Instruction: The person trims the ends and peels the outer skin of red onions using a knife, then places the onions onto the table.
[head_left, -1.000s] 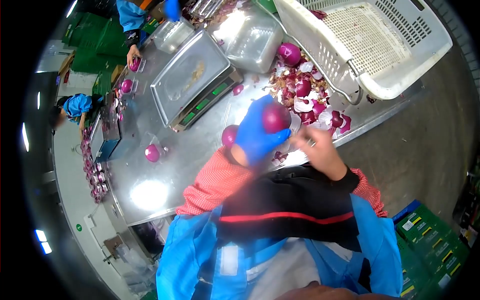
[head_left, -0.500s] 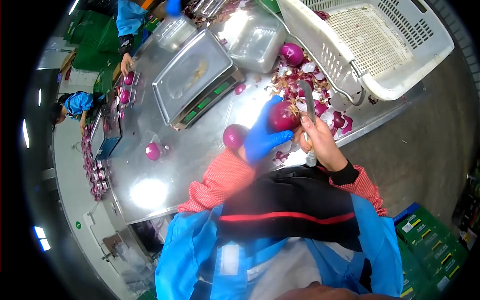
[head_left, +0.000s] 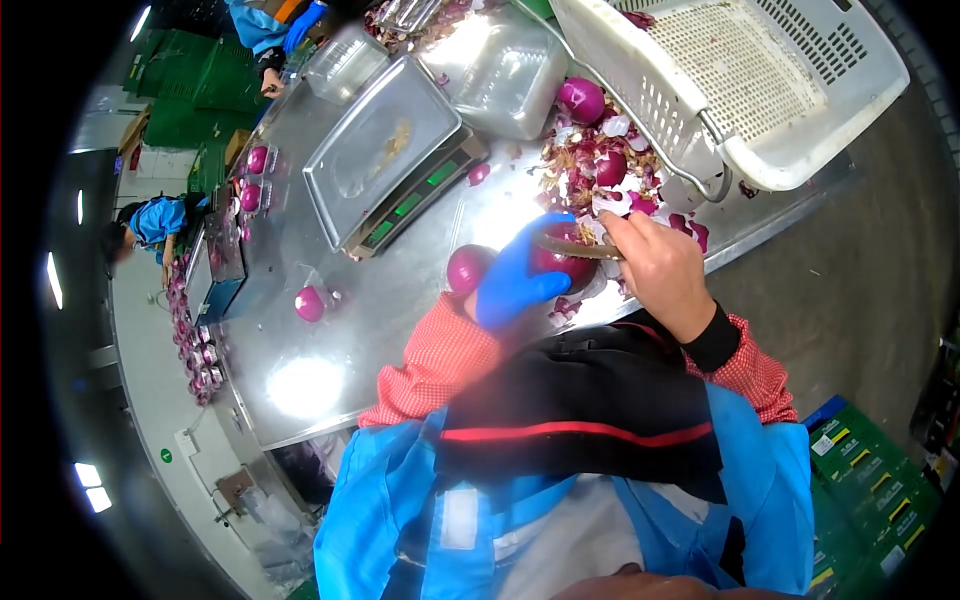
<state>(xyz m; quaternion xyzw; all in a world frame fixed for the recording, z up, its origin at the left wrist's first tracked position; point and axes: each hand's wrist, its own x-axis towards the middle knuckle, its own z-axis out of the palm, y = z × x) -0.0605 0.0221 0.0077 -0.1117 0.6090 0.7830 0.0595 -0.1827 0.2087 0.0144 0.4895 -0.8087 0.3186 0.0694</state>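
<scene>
In its blue glove, my left hand (head_left: 520, 280) is wrapped round a red onion (head_left: 566, 268). My bare right hand (head_left: 662, 268) grips a knife (head_left: 580, 247), whose blade lies across the top of that onion; the handle is hidden inside my fingers. Another peeled red onion (head_left: 470, 270) sits on the table just left of my glove. Beyond both hands spreads a heap of onion skins (head_left: 590, 175), with a whole onion (head_left: 581, 100) at its far side.
A white basket (head_left: 690, 110) stands at the back right, its metal handle (head_left: 640, 125) hanging down. Left of it are clear plastic tubs (head_left: 510, 80) and a scale (head_left: 385, 160). A lone onion (head_left: 309, 303) lies on the steel table (head_left: 370, 340). Two co-workers stand at far left.
The knife has swung from upright beside the onion to lying across its top. My right hand has turned over with it. A co-worker's hand at far left has drawn back from the packed onions.
</scene>
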